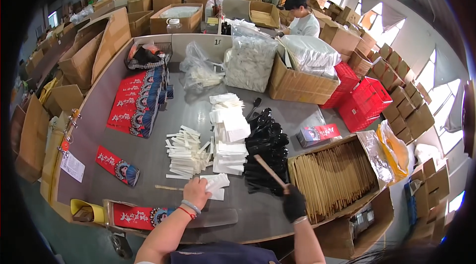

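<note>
My bare left hand (pixel 197 193), with bands at the wrist, closes over a folded white napkin (pixel 216 182) near the front of the table. Beside its fingers a thin wooden stick (pixel 167 187) lies flat. My right hand (pixel 294 205), in a black glove, grips the lower end of a pair of wooden chopsticks (pixel 270 171), tilted up to the left. Just beyond that hand is a heap of black plastic spoons (pixel 265 152). White napkins (pixel 229 135) are piled in the middle, next to a pile of narrow white strips (pixel 186 151). A clear plastic sleeve (pixel 215 218) lies by my left forearm.
A carton of wooden chopsticks (pixel 332 179) stands at the right. Red printed packs (pixel 131 103) lie at the left, one pack (pixel 117 166) apart. Red baskets (pixel 366 104) and a bag-filled carton (pixel 303 83) stand far right. A co-worker (pixel 302 18) is beyond the partition.
</note>
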Motion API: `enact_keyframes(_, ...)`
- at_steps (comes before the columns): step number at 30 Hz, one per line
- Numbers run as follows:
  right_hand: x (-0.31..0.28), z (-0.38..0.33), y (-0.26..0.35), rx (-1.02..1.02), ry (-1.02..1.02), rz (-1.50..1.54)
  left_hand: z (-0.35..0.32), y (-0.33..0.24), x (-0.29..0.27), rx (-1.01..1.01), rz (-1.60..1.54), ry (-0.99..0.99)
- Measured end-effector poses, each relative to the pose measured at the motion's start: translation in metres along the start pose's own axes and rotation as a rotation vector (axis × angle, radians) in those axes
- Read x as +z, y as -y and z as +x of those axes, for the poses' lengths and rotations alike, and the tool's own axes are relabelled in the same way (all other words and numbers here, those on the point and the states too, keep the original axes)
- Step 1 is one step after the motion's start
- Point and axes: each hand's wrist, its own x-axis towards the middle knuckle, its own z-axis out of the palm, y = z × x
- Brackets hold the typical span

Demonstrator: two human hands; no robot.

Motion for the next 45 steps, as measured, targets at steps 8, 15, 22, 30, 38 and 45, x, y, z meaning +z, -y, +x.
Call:
enact_keyframes(8, 0.038, 0.004, 0.006, -0.124, 0.167, -0.149, -0.007, -0.003, -0.017, -0.085, -0.433, 0.128)
enact_keyframes(15, 0.042, 0.009, 0.007, -0.158, 0.087, -0.171, -0.058, 0.000, -0.063, -0.029, -0.346, 0.435)
enact_keyframes(22, 0.034, 0.011, 0.007, -0.182, 0.135, -0.151, -0.098, 0.000, -0.043, 0.202, -0.011, 0.018)
enact_keyframes(30, 0.016, 0.020, 0.052, -0.298, 0.220, -0.013, -0.114, 0.007, -0.043, 0.291, 0.110, -0.049)
enact_keyframes(38, 0.072, -0.018, 0.140, -0.626, 0.779, 0.056, -0.126, 0.004, -0.045, 0.337, 0.251, -0.091)
enact_keyframes(45, 0.096, -0.044, 0.121, -0.404, 0.642, 0.107, -0.151, 0.021, -0.043, 0.271, 0.278, 0.067)
